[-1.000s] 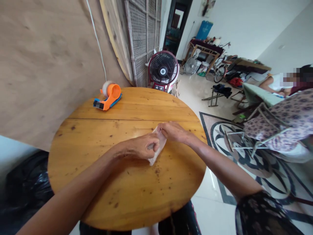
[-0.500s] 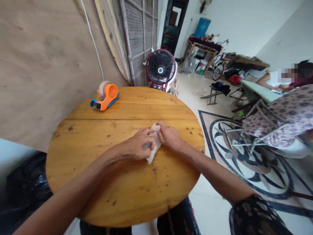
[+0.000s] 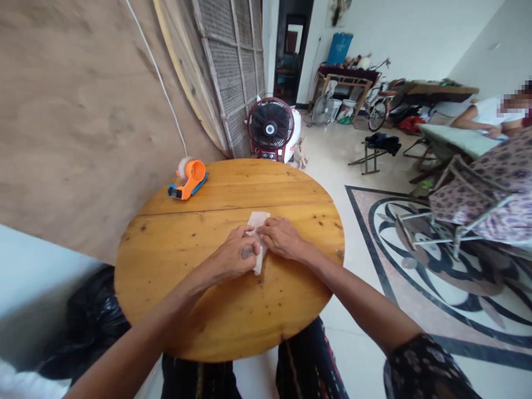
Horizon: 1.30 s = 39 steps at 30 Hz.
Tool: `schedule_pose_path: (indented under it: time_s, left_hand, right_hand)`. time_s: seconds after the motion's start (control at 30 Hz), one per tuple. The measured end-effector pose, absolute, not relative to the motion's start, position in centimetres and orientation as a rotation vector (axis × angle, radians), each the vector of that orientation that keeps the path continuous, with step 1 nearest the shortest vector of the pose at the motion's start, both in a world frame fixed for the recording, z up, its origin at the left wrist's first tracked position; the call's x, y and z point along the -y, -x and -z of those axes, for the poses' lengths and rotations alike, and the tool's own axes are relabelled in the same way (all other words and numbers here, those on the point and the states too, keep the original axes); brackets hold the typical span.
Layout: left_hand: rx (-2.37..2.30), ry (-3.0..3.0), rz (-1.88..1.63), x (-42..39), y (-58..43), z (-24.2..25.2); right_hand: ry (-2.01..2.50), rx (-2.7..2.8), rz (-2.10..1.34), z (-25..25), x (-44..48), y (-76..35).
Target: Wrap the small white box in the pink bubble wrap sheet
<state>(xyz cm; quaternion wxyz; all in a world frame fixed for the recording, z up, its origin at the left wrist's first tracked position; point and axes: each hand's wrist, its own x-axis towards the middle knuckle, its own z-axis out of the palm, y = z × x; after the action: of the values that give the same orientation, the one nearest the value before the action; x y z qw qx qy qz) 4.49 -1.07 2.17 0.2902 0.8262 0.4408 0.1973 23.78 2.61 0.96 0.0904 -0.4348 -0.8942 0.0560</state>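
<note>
On the round wooden table (image 3: 199, 327) lies a thin, whitish, folded strip (image 3: 259, 219), like tissue or soft packaging; its exact kind is unclear. My left hand (image 3: 235, 254) is at its left side, thumb and fingers curled in and touching it. A greyish patch shows inside that curl, too unclear to name. From the right, my right hand (image 3: 283, 237) pinches or presses the strip's middle, fingers bent together. The far end of the strip sticks out past both hands, while the near end points toward me. My fingers cover its middle.
An orange and blue tape dispenser (image 3: 193, 176) with a roll stands at the table's far left. Behind the table is a fan (image 3: 270, 126). A board (image 3: 83, 111) leans at the left. A person in white (image 3: 477, 117) sits at another table on the right.
My right hand has slid from the strip's far end down toward its middle, uncovering that end. My left hand stays beside the strip. The camera view has shifted a little.
</note>
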Motion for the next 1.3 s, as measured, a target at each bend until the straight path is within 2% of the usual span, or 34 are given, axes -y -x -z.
schedule_pose_path:
  time_s: [0.2, 0.9, 1.3]
  left_hand:
    - [-1.201, -2.184, -0.532, 1.3, -4.7, -2.4]
    - [-1.093, -2.394, -0.822, 1.8, -4.7, -0.5]
    - [-0.936, -2.323, -0.708, 1.1, -4.5, -0.8]
  right_hand:
    - [1.392, 2.549, -0.192, -0.2, -3.6, -23.3]
    - [1.218, 2.676, -0.130, 0.3, -4.4, -23.6]
    - [1.187, 2.613, -0.235, 0.9, -4.7, -24.0]
